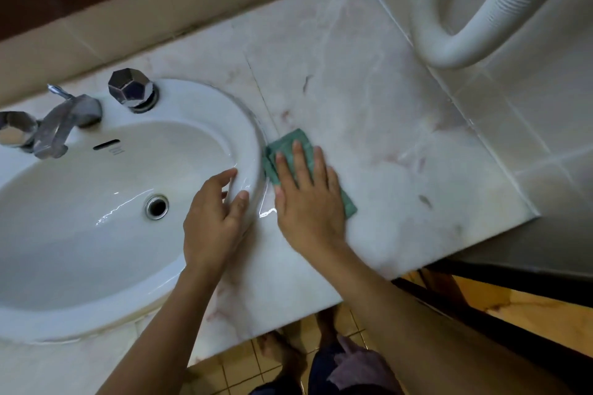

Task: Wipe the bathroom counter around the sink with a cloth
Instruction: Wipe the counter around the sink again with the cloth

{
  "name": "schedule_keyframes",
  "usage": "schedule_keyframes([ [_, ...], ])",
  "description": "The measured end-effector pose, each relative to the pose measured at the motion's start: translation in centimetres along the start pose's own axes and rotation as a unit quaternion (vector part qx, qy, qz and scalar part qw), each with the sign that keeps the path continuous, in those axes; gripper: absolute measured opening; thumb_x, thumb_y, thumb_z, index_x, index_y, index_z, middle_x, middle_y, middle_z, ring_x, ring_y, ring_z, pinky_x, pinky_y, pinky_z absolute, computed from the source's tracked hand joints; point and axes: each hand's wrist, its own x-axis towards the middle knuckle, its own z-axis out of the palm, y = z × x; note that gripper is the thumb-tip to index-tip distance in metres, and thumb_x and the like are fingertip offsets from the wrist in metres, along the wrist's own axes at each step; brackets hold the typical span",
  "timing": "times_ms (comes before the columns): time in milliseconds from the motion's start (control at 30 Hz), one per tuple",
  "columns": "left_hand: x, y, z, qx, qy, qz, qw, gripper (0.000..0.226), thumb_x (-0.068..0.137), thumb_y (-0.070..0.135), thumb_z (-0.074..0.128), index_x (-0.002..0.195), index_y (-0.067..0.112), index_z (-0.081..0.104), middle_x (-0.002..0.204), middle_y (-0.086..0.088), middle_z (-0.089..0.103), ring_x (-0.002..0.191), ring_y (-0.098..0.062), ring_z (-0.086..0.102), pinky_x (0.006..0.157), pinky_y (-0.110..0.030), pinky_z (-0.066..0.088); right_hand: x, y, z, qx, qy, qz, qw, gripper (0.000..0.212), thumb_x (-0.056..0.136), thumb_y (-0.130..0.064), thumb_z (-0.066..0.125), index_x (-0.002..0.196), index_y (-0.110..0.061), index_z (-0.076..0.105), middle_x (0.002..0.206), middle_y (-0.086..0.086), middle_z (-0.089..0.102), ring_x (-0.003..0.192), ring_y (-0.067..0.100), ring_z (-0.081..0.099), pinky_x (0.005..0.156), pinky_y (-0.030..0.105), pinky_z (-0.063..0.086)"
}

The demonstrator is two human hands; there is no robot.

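Green cloth (288,151) lies on the marble counter (401,138), just right of the sink (247,138) rim, pressed flat under the spread right hand (308,199). The left hand (215,218) rests loosely curled on the rim.

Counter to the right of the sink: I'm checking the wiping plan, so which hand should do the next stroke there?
Right. The right hand lies flat on the green cloth on the counter beside the sink. The left hand holds no cloth; it rests on the rim.
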Motion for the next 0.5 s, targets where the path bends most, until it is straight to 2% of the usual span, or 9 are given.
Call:
schedule_keyframes([
  [100,0.1,0.1,0.0,0.008,0.005,0.011,1.0,0.044,0.088,0.046,0.049,0.131,0.037,0.049,0.131,0.017,0.057,0.107,-0.011,0.059,0.093,-0.043,0.049,-6.1,0.0,0.2,-0.01,-0.038,-0.056,0.998,0.057,0.1,-0.043,0.024,0.154,-0.026,0.013,0.162,0.004,0.006,0.149,0.03,0.001,0.118,0.046,0.014],
  [167,0.2,0.0,0.0,0.007,0.003,0.012,1.0,0.044,0.088,0.046,0.049,0.131,0.037,0.049,0.131,0.016,0.057,0.108,-0.012,0.06,0.092,-0.042,0.048,-7.4,2.5,-0.7,-0.021,-0.042,-0.056,0.997,0.056,0.1,-0.045,0.023,0.153,-0.03,0.012,0.162,0.001,0.007,0.149,0.027,0.002,0.118,0.046,0.016],
  [300,0.2,-0.4,0.0,-0.002,0.002,0.005,1.0,0.043,0.09,0.046,0.051,0.131,0.037,0.049,0.131,0.018,0.056,0.109,-0.011,0.06,0.092,-0.04,0.048,-4.6,9.6,-3.3,-0.049,-0.011,0.055,0.997,0.057,0.099,-0.048,0.017,0.153,-0.032,0.009,0.162,-0.001,0.004,0.149,0.025,0.002,0.118,0.045,0.011],
  [367,0.4,-0.6,0.0,-0.002,0.001,0.007,1.0,0.043,0.09,0.046,0.052,0.132,0.037,0.049,0.131,0.017,0.056,0.11,-0.01,0.059,0.092,-0.04,0.048,-1.2,12.9,-4.6,-0.064,0.008,0.109,0.992,0.059,0.097,-0.048,0.015,0.153,-0.029,0.014,0.162,0.002,0.008,0.148,0.029,0.007,0.117,0.047,0.014],
  [433,0.5,-0.7,-0.1,-0.012,-0.005,0.004,1.0,0.042,0.09,0.045,0.053,0.131,0.037,0.049,0.131,0.019,0.055,0.109,-0.008,0.059,0.092,-0.038,0.048,2.4,14.8,-5.4,-0.069,0.023,0.138,0.988,0.06,0.096,-0.046,0.016,0.153,-0.025,0.02,0.161,0.006,0.014,0.146,0.033,0.013,0.115,0.048,0.017],
  [500,0.6,-0.6,-0.2,-0.03,-0.009,0.0,1.0,0.041,0.089,0.043,0.055,0.129,0.038,0.05,0.129,0.02,0.055,0.107,-0.007,0.058,0.091,-0.036,0.048,5.8,15.0,-5.7,-0.065,0.021,0.165,0.984,0.059,0.098,-0.043,0.017,0.153,-0.023,0.019,0.161,0.008,0.011,0.146,0.035,0.011,0.116,0.048,0.014],
])
